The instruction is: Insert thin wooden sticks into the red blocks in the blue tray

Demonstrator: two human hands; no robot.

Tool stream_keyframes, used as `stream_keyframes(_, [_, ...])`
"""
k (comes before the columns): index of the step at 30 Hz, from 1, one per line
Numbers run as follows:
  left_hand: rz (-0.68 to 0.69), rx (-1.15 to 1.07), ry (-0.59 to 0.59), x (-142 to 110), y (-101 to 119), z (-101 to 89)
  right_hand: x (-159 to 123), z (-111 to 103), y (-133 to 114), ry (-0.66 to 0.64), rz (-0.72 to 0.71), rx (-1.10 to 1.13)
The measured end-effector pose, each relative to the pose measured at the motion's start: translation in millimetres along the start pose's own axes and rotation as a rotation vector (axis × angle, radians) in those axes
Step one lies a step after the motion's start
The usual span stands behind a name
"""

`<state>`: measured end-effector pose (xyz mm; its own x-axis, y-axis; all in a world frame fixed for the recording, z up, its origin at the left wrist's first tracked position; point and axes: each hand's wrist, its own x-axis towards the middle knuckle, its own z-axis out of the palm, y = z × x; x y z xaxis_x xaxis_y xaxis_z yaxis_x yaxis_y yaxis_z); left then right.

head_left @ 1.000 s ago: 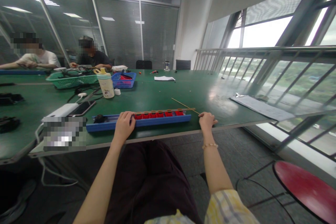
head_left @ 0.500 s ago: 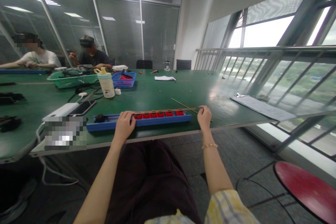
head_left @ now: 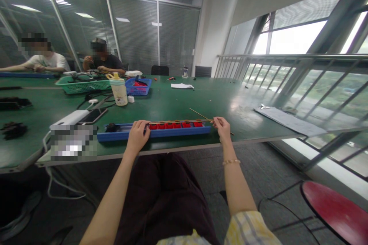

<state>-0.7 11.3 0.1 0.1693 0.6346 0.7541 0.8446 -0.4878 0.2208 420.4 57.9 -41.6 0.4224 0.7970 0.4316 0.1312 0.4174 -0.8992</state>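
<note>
Fingers of R hand [head_left: 222,128] have just closed in a tight pinch on the end of a thin stick [head_left: 205,121], so it's prob. steadier. Stick runs along blue channel [head_left: 178,133], by red pieces [head_left: 176,125]. L hand [head_left: 138,136] is curled on channel; can't tell if it grips stick. 2nd stick [head_left: 198,113] lies behind, on green table [head_left: 161,103], w/ cup [head_left: 119,93] & clipboard [head_left: 287,120]. Two ppl [head_left: 107,61] sit opp., railing [head_left: 287,57] by window.

Cup [head_left: 119,92] stands between two baskets [head_left: 86,85] [head_left: 138,86] on the table [head_left: 172,103]; phone [head_left: 93,116] lies before it, clipboard [head_left: 287,120] far right.
</note>
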Motion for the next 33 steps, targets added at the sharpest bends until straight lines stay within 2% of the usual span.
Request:
stream_keyframes(10, [0.005,-0.015,0.044,-1,-4,3.4,0,-2,2,-0.091,-0.042,0.017])
stream_keyframes(16, [0.008,-0.004,0.026,-1,-4,3.2,1,-2,3,-0.13,-0.067,0.03])
stream_keyframes(25, [0.004,0.005,0.015,-1,-3,3.0,4,-4,9,-0.016,0.033,0.137])
stream_keyframes(33, [0.028,-0.025,-0.011,0,0,-1.1,8,-6,15,0.101,0.062,0.185])
